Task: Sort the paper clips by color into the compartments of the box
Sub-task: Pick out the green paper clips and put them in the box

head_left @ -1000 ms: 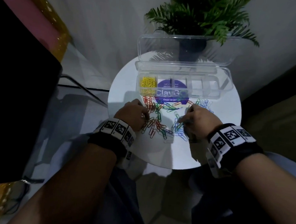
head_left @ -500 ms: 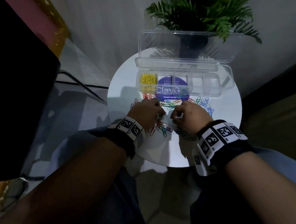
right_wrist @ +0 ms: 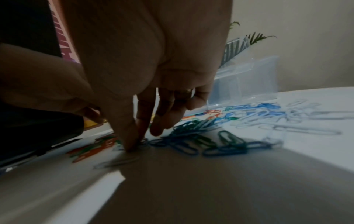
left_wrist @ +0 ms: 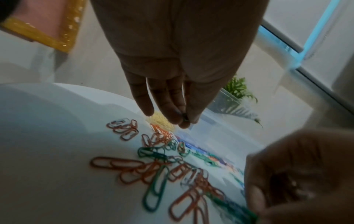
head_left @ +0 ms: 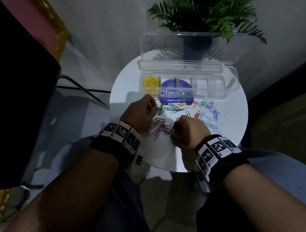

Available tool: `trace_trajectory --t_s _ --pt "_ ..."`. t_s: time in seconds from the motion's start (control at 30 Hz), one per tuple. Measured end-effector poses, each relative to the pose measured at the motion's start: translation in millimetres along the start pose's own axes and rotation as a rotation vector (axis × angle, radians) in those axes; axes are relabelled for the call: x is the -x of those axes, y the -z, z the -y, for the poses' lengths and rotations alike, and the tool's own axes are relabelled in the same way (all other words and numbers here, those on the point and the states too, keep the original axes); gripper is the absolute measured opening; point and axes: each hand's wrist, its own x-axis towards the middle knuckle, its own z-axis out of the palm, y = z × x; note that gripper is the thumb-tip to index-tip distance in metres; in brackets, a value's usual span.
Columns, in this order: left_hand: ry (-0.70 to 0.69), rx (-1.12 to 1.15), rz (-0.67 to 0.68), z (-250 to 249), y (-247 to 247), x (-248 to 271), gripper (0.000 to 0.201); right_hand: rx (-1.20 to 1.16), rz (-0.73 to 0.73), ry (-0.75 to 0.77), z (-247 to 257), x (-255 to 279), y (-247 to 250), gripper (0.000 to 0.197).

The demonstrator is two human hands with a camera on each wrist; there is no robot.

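Note:
A clear compartment box (head_left: 230, 81) with its lid open stands at the back of the round white table (head_left: 228, 143). Yellow clips (head_left: 150, 84) fill its leftmost compartment. Red, green and blue paper clips (head_left: 169, 108) lie mixed in front of the box, with a mostly red heap (left_wrist: 134, 171) nearest me. My left hand (head_left: 153, 107) hovers over the pile's left side, thumb and fingers (left_wrist: 178, 115) pinching a small dark clip. My right hand (head_left: 172, 133) is low at the pile's near edge, thumb and forefinger (right_wrist: 132, 144) pinching a green clip (left_wrist: 243, 212) against the table.
A potted fern (head_left: 206, 16) stands right behind the box lid. A purple round sticker (head_left: 176, 85) shows through the box. Blue and white clips (head_left: 212, 111) spread to the right. A dark chair (head_left: 14, 97) is on my left, and the table edge is just under my wrists.
Both hands had come together over the middle of the pile. Now the left hand is up and left, nearer the box, and the right has drawn back to the near edge.

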Motion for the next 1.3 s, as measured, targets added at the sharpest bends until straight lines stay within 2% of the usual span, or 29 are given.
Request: trace_trajectory --t_s 0.1,0.17,0.23,0.3,0.4,0.57,0.63,0.83,1.07,1.17,1.3 --pt "0.020 0.031 -0.011 2 4 1 0.005 -0.086 -0.002 -0.029 -4 1 3 0.017" --pt "0.020 0.002 -0.025 6 4 -3 0.014 -0.209 -0.002 -0.084 -8 1 4 0.009" --pt "0.024 -0.068 -0.028 7 1 -9 0.020 -0.332 -0.073 -0.122 -12 0 5 0.001" --pt "0.009 -0.133 -0.037 7 -4 -14 0.021 -0.374 -0.179 -0.114 -15 -3 7 0.007" --pt "-0.031 -0.250 -0.048 1 -10 -20 0.023 -0.304 -0.228 -0.062 -20 -14 15 0.018" --pt "-0.111 -0.563 -0.014 -8 -14 -23 0.027 -0.125 -0.166 -0.013 -22 -33 26 0.026" --pt "-0.125 -0.610 -0.007 -8 -16 -24 0.026 -0.042 -0.149 0.025 -20 -38 28 0.025" --pt "-0.074 -0.562 0.004 -4 -19 -21 0.024 0.218 -0.108 0.174 -12 -49 30 0.023" --pt "0.043 -0.328 -0.003 2 -4 -17 0.020 0.228 -0.133 0.196 -20 -39 26 0.024" --pt "0.059 -0.316 -0.043 5 1 -17 0.016 0.110 -0.103 0.124 -23 -35 26 0.021" --pt "0.018 -0.361 -0.040 5 -1 -15 0.017 -0.188 -0.217 0.061 -20 -30 38 0.008"
